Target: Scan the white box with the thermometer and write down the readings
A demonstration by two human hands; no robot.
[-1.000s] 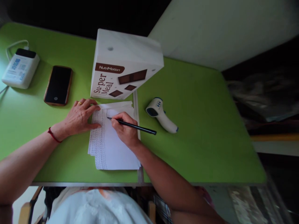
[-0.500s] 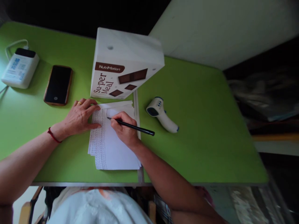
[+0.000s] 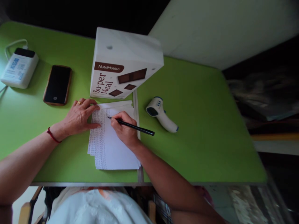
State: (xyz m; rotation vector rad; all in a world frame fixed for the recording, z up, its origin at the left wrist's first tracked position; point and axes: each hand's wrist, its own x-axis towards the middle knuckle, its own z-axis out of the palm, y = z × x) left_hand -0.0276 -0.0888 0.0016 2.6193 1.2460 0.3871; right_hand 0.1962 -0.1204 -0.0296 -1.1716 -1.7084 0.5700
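My right hand (image 3: 125, 128) is closed around a black pen (image 3: 140, 128), its tip at the upper part of the white paper sheets (image 3: 121, 154). Columns of small handwriting run down the left side of the top sheet; its right side is blank. My left hand (image 3: 80, 116) lies with its fingers apart, thumb and fingertips on the sheets' left edge. A ring is on one finger and a red string circles the wrist. Just beyond the sheets stands a white "Su-per Meal" box (image 3: 128, 49).
A smartphone (image 3: 57, 84) lies left of the box. Farther left is a white power bank (image 3: 20, 68) with a cable plugged in. To the right of the sheets rests a white infrared thermometer (image 3: 162, 114). The green table (image 3: 205, 149) has a metal seam, and a wall rises behind it.
The pen tip has shifted very slightly to the right on the paper. Both hands otherwise stay in place, and the view has moved a touch.
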